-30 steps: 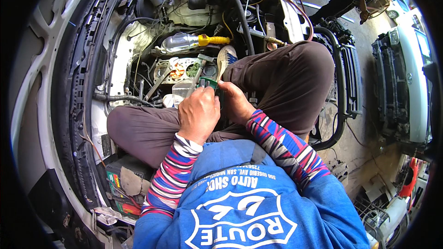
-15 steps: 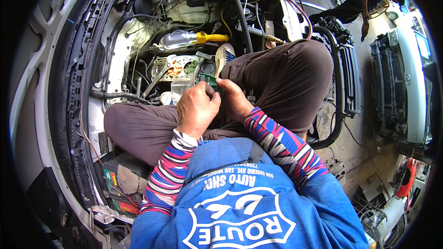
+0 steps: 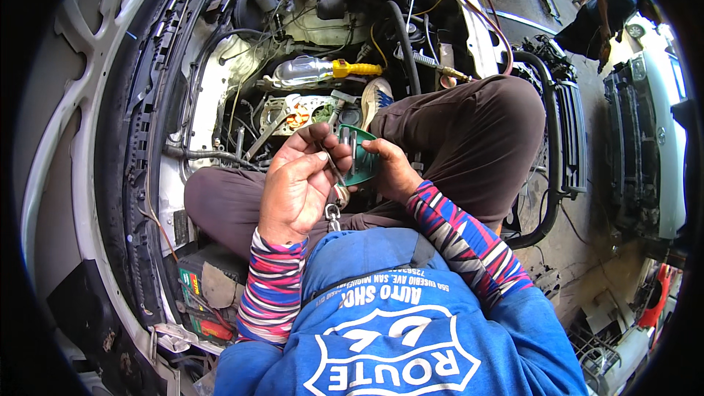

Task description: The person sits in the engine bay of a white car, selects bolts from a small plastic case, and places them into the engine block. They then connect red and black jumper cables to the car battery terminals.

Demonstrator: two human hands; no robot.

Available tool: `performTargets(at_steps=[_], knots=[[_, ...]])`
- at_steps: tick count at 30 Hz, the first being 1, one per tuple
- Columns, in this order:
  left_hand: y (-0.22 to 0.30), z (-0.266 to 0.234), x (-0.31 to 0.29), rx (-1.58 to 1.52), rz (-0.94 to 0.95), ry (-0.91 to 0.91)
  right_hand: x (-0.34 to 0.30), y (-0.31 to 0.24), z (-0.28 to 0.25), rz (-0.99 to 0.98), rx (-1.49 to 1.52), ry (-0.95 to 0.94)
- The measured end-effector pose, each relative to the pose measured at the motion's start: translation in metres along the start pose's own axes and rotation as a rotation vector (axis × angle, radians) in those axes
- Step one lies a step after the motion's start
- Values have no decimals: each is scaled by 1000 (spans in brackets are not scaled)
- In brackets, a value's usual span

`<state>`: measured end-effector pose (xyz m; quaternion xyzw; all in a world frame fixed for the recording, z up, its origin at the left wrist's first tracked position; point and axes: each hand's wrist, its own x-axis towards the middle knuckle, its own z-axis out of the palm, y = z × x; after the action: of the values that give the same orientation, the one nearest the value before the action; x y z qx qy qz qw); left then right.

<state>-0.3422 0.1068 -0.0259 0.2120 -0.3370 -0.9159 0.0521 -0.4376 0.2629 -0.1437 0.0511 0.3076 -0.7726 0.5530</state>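
Note:
My right hand [image 3: 396,172] grips the rim of a small green dish [image 3: 364,164], tilted so its inside shows. A few slim metal pins [image 3: 354,145] lie in or against it. Beside the dish, my left hand [image 3: 290,194] is turned palm up, its fingers curled with thumb and fingertips pinching a thin dark metal rod [image 3: 335,167]; its exact kind is too small to make out. Beyond both hands lies an engine block top [image 3: 275,111] with orange-red and green material in its openings. A hammer-like tool [image 3: 339,103] rests on it.
I sit cross-legged inside an engine bay. A caged work lamp with a yellow handle [image 3: 357,69] lies past the block. Hoses and wires surround me; a thick black tube [image 3: 548,154] stands at right. A battery [image 3: 202,297] is at lower left. Another person [image 3: 609,15] is at far right.
My left hand has rolled from back up to palm up and drawn slightly left. The green dish has come into fuller view in my right hand. The whole view has shifted a little.

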Motion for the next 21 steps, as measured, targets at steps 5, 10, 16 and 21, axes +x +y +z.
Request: performTargets(at_steps=[5, 10, 16, 21], knots=[[8, 17, -10, 78, 77, -28, -3, -2, 3, -11, 7, 10], [9, 31, -16, 223, 204, 12, -5, -6, 11, -1, -20, -10], [5, 38, -18, 307, 254, 41, -12, -10, 20, -18, -3, -36], [6, 38, -19, 317, 270, 39, -8, -9, 17, -6, -6, -15]])
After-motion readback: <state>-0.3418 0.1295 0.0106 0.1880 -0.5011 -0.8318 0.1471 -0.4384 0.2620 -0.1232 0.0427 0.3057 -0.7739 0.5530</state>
